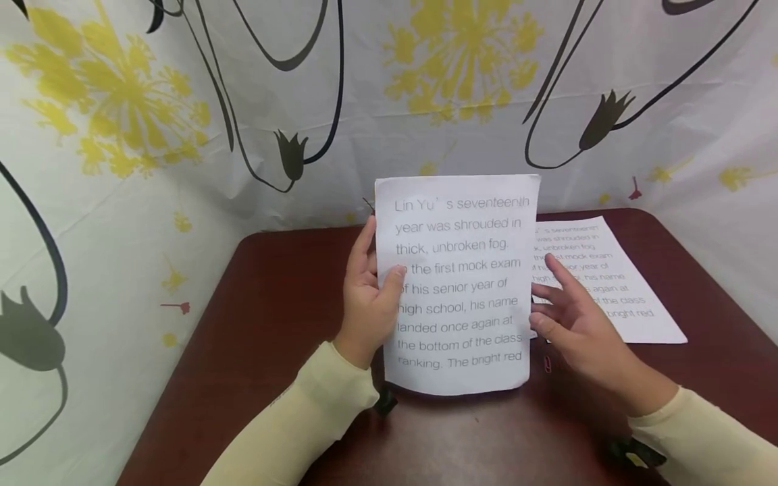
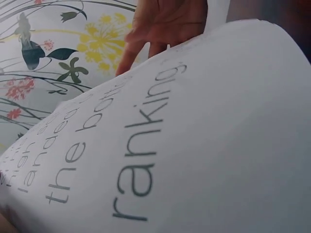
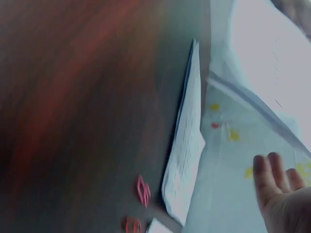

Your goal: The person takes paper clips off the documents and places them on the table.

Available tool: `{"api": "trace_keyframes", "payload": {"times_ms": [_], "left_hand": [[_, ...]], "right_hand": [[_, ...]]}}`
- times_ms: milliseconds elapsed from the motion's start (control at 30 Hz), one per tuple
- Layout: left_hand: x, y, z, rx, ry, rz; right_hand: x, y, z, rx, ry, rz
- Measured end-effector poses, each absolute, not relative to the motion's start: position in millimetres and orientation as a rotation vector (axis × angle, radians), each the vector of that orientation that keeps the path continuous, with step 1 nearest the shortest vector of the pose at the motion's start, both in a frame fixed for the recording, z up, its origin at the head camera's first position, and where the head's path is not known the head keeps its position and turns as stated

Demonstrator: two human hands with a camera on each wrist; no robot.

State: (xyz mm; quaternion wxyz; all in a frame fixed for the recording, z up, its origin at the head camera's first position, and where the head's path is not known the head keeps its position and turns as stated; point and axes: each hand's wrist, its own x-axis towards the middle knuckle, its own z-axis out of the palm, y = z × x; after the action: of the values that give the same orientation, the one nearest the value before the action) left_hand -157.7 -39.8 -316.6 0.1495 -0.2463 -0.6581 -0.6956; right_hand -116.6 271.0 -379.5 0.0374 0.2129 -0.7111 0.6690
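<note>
My left hand [image 1: 367, 307] holds printed paper [image 1: 456, 297] upright over the table, its thumb on the front and the other fingers behind the left edge. Large English text covers the front, and the lower edge curves. In the left wrist view the paper [image 2: 233, 126] fills most of the picture. Just beyond the paper's right edge is my right hand [image 1: 586, 331], its fingers spread and holding nothing. Behind that hand more printed paper [image 1: 644, 331] lies on the table, partly covered by the held paper and the hand. A pink paper clip [image 3: 143, 191] rests near it.
Red clips [image 3: 132, 224] and the corner of a white item [image 3: 158, 227] show at the bottom of the right wrist view. The dark red table [image 1: 292, 290] reaches back to a white curtain [image 1: 365, 101] with yellow and grey flower prints.
</note>
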Motion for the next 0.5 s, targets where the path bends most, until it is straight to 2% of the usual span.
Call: {"api": "trace_keyframes", "payload": {"times_ms": [167,500], "left_hand": [[-161.1,-43.8,-314.2,-0.652,-1.867,-2.005],[-169.0,-49.0,-316.0,-0.532,-1.909,-2.01]], "right_hand": [[-111.0,253.6,-381.1,0.682,-2.047,2.167],[-110.3,231.4,-379.0,0.514,-1.92,2.278]]}}
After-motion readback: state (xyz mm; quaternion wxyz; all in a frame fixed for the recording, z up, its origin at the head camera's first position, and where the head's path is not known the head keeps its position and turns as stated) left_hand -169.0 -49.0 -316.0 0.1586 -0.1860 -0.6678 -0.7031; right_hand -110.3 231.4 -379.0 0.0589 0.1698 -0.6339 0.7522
